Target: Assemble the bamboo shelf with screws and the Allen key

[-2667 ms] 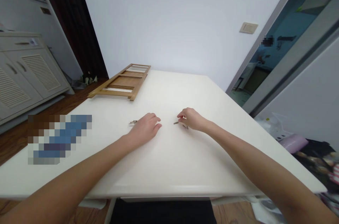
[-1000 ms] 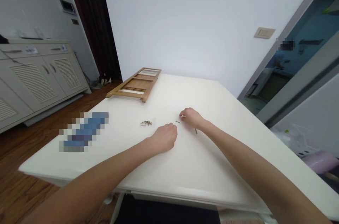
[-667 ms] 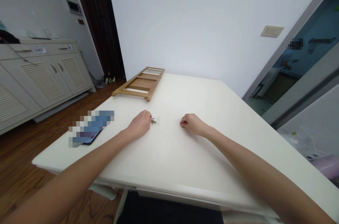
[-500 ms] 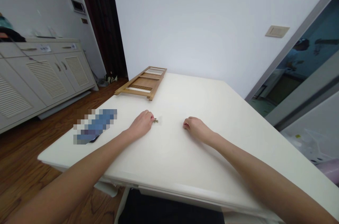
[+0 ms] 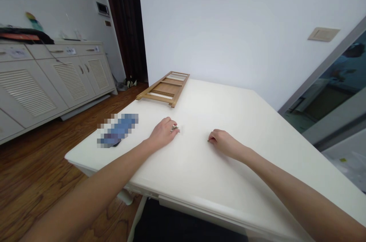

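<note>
Small brass-coloured metal screws (image 5: pixel 174 129) lie in a compact, tangled cluster on the white, smooth-topped table (image 5: pixel 197 175), at the fingertips of the left hand (image 5: pixel 162 134); their pale highlights are visible, but their number and individual threads are too small to make out. A faint, translucent flat sheet (image 5: pixel 182 130), material unclear, lies just beyond the cluster, on the side facing the right hand (image 5: pixel 223 143). Left hand: back upward, low over the tabletop, thumb and forefinger parted with the cluster between them; whether the skin presses on the metal cannot be told. Right hand: well apart from the left, fingers curled inward and tips drawn together near the tabletop. A tiny brownish speck (image 5: pixel 208 141) shows at those tips; its identity, and whether it is gripped, cannot be determined. Both forearms are bare and reach in from the near side, converging toward the hands. Beyond the left hand lies a brown, rectangular, slatted wooden frame (image 5: pixel 164 89), flat on the table. Outward of the left hand is a blue, flat, elongated item (image 5: pixel 120 128), obscured by pixelation, with a dark edge visible beneath it.
</note>
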The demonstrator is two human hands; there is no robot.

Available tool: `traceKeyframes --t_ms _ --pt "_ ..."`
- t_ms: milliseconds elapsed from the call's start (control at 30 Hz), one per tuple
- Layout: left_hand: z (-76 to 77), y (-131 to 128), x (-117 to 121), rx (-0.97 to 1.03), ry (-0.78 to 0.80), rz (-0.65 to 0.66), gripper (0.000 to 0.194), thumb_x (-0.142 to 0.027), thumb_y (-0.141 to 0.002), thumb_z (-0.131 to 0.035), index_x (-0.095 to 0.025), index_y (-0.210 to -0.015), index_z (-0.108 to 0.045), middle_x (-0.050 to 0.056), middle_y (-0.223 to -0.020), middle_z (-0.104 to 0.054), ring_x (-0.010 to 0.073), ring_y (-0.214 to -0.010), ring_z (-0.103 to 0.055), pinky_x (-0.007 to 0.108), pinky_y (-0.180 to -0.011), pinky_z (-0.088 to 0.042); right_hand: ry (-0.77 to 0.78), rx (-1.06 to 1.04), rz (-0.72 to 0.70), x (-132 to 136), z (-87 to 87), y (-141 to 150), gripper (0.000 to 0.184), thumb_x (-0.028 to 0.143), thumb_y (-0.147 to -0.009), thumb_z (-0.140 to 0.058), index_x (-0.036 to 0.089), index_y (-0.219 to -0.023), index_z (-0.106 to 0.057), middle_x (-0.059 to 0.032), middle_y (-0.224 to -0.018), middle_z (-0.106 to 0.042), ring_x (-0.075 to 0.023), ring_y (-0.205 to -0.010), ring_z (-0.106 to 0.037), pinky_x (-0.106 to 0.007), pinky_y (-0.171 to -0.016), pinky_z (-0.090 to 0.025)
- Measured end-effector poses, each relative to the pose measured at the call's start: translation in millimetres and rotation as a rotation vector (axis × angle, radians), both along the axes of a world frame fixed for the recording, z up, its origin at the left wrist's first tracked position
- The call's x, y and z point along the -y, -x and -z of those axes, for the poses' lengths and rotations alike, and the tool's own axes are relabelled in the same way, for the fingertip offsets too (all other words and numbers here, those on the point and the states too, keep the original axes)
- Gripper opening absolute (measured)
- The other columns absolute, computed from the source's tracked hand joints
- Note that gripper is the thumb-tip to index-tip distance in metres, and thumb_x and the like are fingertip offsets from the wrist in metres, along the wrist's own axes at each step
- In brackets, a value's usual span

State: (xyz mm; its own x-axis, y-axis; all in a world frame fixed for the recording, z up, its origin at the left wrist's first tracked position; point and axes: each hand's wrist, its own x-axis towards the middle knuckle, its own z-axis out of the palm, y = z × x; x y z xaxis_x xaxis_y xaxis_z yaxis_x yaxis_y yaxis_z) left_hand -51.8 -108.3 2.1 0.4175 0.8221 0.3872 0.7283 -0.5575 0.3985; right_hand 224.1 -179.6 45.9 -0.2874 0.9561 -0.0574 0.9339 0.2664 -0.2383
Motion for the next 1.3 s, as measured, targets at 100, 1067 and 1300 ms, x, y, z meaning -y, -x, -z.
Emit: traceKeyframes --t_ms 100,1067,1300 --pt "0.8 0 -1 -0.013 0.035 0.009 0.039 -0.044 -0.081 -0.062 -0.018 -0.111 -0.063 0.008 -0.104 -0.06 0.0235 -0.106 -0.056 0.036 -0.095 -0.044 -0.014 0.001 0.018 -7 -5.4 18 0.02 0.01 -0.084 -0.048 0.015 -0.084 -0.067 -0.0093 -0.095 -0.067 -0.0163 -0.082 -0.062 -0.023 -0.072 -0.043" --pt "4.0 39 -41 -0.059 0.143 -0.223 0.041 -0.043 -0.07 -0.063 -0.021 -0.104 -0.07 0.006 -0.111 -0.07 0.0261 -0.106 -0.06 0.034 -0.096 -0.044 0.062 0.055 0.526 12 -27.6 -58 0.028 0.04 -0.085 -0.058 0.014 -0.075 -0.064 -0.0118 -0.081 -0.069 -0.0187 -0.069 -0.06 -0.026 -0.057 -0.037" --pt "-1.7 28 -39 -0.035 0.085 -0.249 0.037 -0.042 -0.078 -0.057 -0.021 -0.105 -0.069 0.006 -0.11 -0.069 0.026 -0.107 -0.059 0.037 -0.096 -0.044 0.089 0.011 0.483 28 -4.2 -51 0.021 0.027 -0.083 -0.053 0.017 -0.065 -0.057 -0.0067 -0.072 -0.065 -0.0141 -0.063 -0.056 -0.025 -0.054 -0.03"
